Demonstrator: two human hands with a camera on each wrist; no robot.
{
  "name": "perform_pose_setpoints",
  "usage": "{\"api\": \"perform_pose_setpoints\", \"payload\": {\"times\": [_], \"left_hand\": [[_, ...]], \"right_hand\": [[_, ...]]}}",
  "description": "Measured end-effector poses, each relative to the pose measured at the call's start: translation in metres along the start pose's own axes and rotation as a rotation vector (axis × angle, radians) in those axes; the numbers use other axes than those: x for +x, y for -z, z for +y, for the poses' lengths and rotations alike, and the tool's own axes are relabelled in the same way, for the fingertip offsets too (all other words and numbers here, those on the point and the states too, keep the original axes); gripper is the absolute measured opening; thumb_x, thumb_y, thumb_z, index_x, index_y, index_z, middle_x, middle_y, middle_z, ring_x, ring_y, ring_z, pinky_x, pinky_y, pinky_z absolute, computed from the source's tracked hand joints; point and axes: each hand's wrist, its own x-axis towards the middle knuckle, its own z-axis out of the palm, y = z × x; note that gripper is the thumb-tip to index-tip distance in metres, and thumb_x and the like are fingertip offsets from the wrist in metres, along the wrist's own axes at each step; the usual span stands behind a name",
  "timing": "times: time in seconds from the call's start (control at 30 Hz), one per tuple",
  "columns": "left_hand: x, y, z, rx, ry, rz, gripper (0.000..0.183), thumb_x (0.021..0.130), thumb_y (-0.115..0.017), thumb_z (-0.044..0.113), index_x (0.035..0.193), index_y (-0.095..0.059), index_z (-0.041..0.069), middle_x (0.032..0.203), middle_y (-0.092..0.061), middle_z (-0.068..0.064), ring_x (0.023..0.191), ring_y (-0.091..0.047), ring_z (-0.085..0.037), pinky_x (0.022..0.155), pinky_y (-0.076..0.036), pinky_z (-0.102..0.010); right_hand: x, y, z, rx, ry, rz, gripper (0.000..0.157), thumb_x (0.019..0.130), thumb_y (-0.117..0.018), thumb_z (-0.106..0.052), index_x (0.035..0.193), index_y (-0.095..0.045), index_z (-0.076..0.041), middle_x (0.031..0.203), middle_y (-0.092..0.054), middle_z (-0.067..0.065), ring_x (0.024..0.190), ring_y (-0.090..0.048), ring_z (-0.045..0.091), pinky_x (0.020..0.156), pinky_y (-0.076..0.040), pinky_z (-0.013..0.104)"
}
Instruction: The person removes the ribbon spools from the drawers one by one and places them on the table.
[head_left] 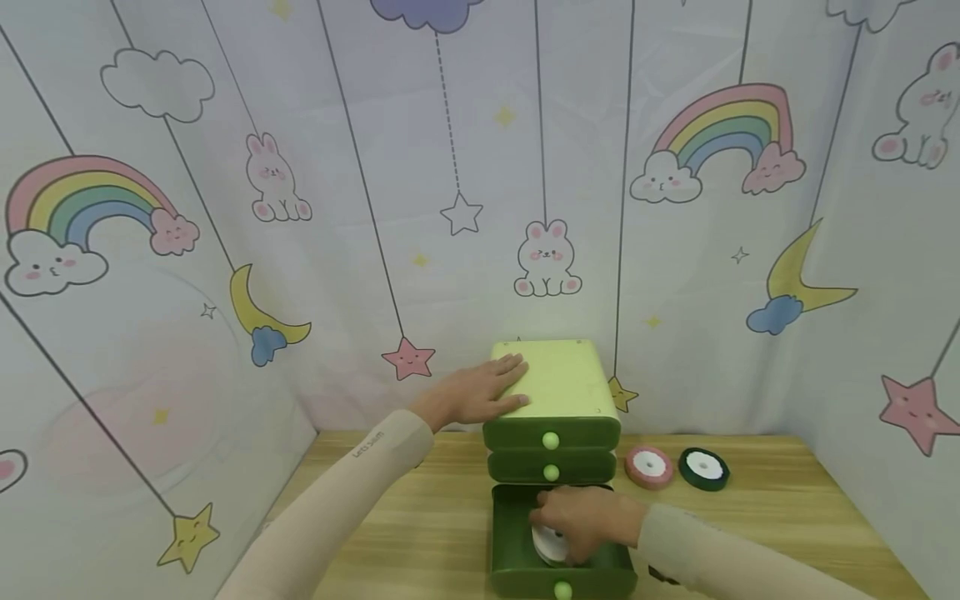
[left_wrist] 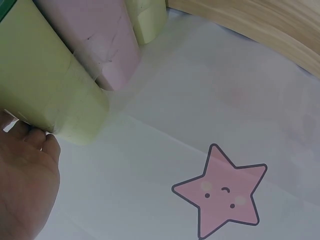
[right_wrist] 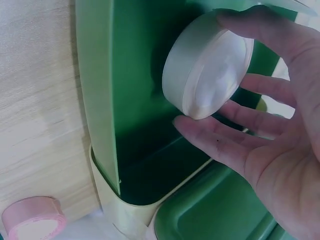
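A small drawer cabinet [head_left: 564,379] with a pale yellow-green top and dark green drawer fronts stands against the back cloth. My left hand [head_left: 480,395] lies on its top near the left edge, fingers extended. The bottom drawer [head_left: 512,542] is pulled out, while the two drawers above it are closed. Inside that drawer, my right hand [head_left: 585,518] grips a white ribbon roll [right_wrist: 192,67] between thumb and fingertips. In the right wrist view the roll is tilted on its edge against the green interior. The left wrist view shows fingertips [left_wrist: 50,145] at the cabinet's top edge.
On the wooden table [head_left: 780,508], right of the cabinet, lie a pink ribbon roll [head_left: 636,472] and a dark green ribbon roll [head_left: 714,482]. Cloth [head_left: 360,208] printed with rabbits, stars and rainbows encloses the back and sides. A dark object [head_left: 662,575] shows partly beneath the right sleeve.
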Motion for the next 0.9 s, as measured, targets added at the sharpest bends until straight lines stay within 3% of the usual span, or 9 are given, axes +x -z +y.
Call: {"api": "perform_pose_setpoints", "payload": {"times": [0.3,0.63,0.9], "left_hand": [[0.000,-0.001,-0.001,-0.015,-0.010,0.008,0.084,0.105,-0.020,0.076,0.171,-0.011,0.024,0.179,-0.007,0.002,0.167,-0.009,-0.018,0.135,-0.021,-0.041],[0.000,-0.002,-0.002,-0.014,-0.006,0.011,0.084,0.105,-0.020,0.075,0.171,-0.011,0.024,0.179,-0.007,0.001,0.167,-0.009,-0.019,0.135,-0.021,-0.041],[-0.001,-0.001,-0.001,-0.015,-0.003,0.009,0.083,0.105,-0.021,0.075,0.171,-0.010,0.024,0.179,-0.007,0.002,0.167,-0.009,-0.019,0.135,-0.021,-0.042]], "right_hand": [[-0.012,0.014,0.000,0.064,0.004,0.050,0.055,0.073,-0.091,-0.025,0.123,-0.068,-0.022,0.101,-0.062,-0.008,0.079,-0.050,0.001,0.068,-0.045,0.017],[-0.029,0.028,0.006,0.202,-0.001,0.062,0.065,0.078,-0.089,-0.027,0.138,-0.064,-0.017,0.115,-0.065,-0.007,0.088,-0.056,0.000,0.075,-0.051,0.018],[-0.050,0.032,0.000,0.201,-0.030,0.125,0.068,0.078,-0.088,-0.031,0.140,-0.063,-0.019,0.119,-0.065,-0.006,0.096,-0.058,0.003,0.078,-0.052,0.022]]}}
